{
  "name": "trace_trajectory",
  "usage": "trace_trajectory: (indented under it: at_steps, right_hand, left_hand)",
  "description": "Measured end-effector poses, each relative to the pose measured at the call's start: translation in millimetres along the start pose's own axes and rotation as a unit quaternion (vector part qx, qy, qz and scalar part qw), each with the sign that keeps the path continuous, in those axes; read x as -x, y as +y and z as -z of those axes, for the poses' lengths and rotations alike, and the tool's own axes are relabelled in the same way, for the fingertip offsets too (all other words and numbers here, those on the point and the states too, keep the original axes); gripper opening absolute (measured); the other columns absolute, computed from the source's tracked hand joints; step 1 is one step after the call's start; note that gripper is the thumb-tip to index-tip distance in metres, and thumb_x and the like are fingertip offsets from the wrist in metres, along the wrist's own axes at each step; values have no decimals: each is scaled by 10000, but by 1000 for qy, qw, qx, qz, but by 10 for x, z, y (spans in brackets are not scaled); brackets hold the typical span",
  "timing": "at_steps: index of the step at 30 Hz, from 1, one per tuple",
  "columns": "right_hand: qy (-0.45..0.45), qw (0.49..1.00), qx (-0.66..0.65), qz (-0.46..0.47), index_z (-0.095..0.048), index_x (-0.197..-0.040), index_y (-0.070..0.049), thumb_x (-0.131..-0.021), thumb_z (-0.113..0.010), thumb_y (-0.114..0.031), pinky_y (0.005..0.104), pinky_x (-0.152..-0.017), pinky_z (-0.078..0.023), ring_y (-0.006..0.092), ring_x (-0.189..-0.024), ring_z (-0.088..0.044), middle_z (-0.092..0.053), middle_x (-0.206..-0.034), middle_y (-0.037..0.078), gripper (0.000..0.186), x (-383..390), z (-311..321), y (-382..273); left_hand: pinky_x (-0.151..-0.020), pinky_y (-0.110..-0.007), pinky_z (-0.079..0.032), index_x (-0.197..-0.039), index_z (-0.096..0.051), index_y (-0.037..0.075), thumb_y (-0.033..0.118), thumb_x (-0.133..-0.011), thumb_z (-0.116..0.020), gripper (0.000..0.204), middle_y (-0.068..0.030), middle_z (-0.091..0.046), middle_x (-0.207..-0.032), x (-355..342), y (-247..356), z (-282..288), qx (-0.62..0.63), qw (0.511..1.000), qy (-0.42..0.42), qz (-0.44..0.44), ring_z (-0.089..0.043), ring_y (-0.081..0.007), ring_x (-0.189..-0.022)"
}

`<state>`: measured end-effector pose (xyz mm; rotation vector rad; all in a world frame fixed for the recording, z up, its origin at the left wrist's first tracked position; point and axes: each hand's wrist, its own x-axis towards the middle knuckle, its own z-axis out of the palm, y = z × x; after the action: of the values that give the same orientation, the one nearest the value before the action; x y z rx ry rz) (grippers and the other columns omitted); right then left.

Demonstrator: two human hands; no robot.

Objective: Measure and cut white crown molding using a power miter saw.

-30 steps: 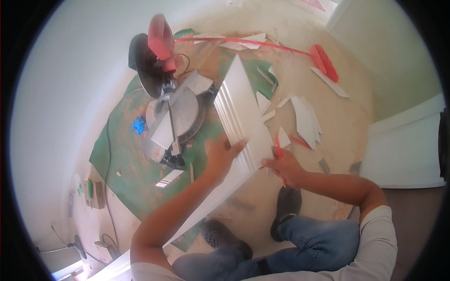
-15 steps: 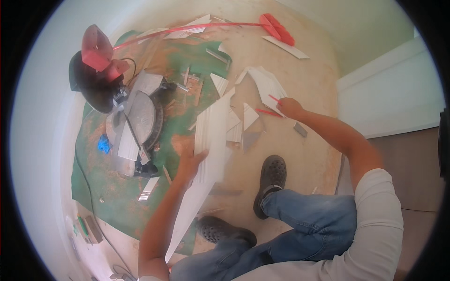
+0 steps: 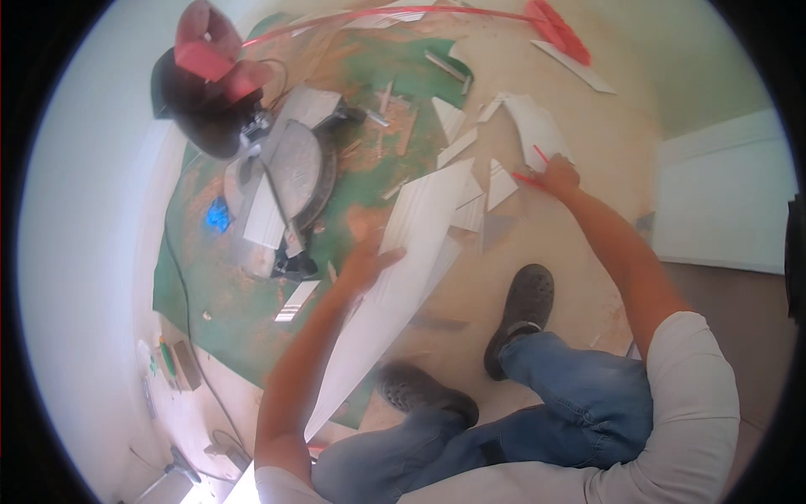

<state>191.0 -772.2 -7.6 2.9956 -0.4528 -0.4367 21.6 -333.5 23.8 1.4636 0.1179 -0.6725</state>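
Observation:
My left hand (image 3: 374,262) grips a long white grooved trim board (image 3: 403,252) with an angled tip, slanting from between my arm and legs up toward the floor's middle. My right hand (image 3: 557,175) is closed on a thin red pencil (image 3: 540,153) at a fanned pile of white offcuts (image 3: 529,122); another red item (image 3: 524,179) shows beside it, its shape unclear. Several triangular offcuts (image 3: 501,186) lie between my hands.
A red-and-black mitre saw (image 3: 290,176) stands on a green sheet (image 3: 201,294) with sawdust, scraps and a crumpled blue item (image 3: 217,213). A red long-handled broom (image 3: 558,29) lies behind. My feet (image 3: 525,302) are below; a white panel (image 3: 718,193) is at right.
My right hand has left the board's edge and moved up and right to the offcut pile with the pencil. The board in my left hand has tilted, its tip lower in view.

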Motion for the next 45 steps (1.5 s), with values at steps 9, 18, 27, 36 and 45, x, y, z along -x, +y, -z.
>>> trace_trajectory:
  at_steps: [9,18,27,36,45]
  right_hand:
    - [-14,999,-14,40,-583,-1162,34,-575,-636,-894,412,-880,-528,326,-1096,-642,-630,-1181,200,1100,198,284,-240]
    - [84,917,-29,390,-411,-1473,-72,-997,-527,-414,403,-805,-520,262,-942,-648,-646,-1092,134,598,18,54,-198]
    - [-420,727,-405,362,-593,-1158,-30,-956,-611,-264,173,-436,-324,73,-835,-655,-675,-1009,70,311,1821,203,-1091]
    - [-481,756,-403,183,-601,-1026,-74,-895,-662,-193,194,-436,-291,49,-580,-442,-574,-829,-3,187,1560,747,-1484]
    - [-264,808,-480,218,-586,-819,-157,-893,-674,-154,207,-385,-267,34,-465,-392,-452,-617,-88,114,20,278,-1901]
  left_hand:
    - [-981,-334,-433,-1431,-447,-6,203,-882,-669,628,-153,-623,-1246,220,-305,272,13,998,63,13,-600,-218,-1096]
    - [-925,-340,-483,-1353,-513,8,198,-921,-661,495,-95,-637,-1197,393,-42,6,199,977,60,39,-621,-160,-1042]
    - [-984,-324,-439,-1348,-512,-6,204,-952,-625,463,-113,-618,-1224,554,-202,-389,135,990,47,-18,-580,-153,-1110]
    - [-715,-405,-549,-1062,-670,16,284,-960,-603,295,-115,-705,-857,945,-542,336,-147,962,229,-1,-689,-256,-794]
    - [-1083,-452,-376,-1325,-509,34,330,-728,-799,726,-169,-505,-1360,856,-548,1653,-430,713,543,-113,-446,-356,-1284]
